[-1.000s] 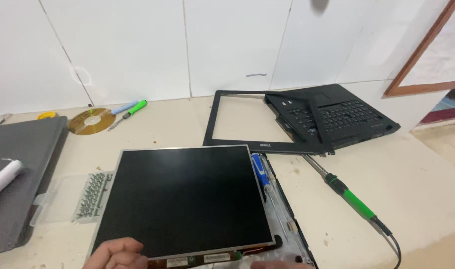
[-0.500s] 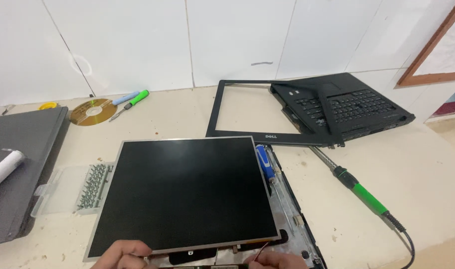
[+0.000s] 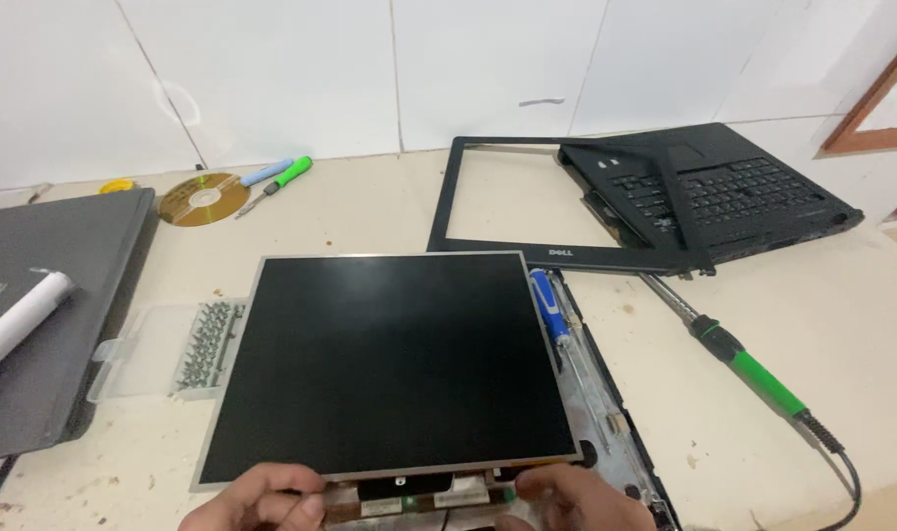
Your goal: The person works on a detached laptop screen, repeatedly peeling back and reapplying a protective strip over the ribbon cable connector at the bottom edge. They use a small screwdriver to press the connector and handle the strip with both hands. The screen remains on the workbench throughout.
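Observation:
A bare black laptop screen panel [image 3: 389, 364] with a thin metal rim lies flat over the laptop's back lid [image 3: 620, 433]. At the bottom of the view, my left hand [image 3: 257, 500] grips the panel's near edge at the left. My right hand [image 3: 571, 497] grips the same edge at the right, by the circuit strip [image 3: 419, 495] under the panel. A blue-handled screwdriver [image 3: 551, 307] rests on the lid just right of the panel.
Black screen bezel [image 3: 448, 202] and keyboard base [image 3: 723, 197] lie at the back right. A green-handled soldering iron [image 3: 753, 369] and its cable lie right. Clear bit case [image 3: 178, 344], grey closed laptop [image 3: 55, 305] with a white tube [image 3: 16, 320], a disc [image 3: 204, 199] and small screwdrivers [image 3: 276, 179] sit left.
The view has tilted down and shifted slightly. Both hands have come further into view along the panel's near edge; the panel stays in about the same place.

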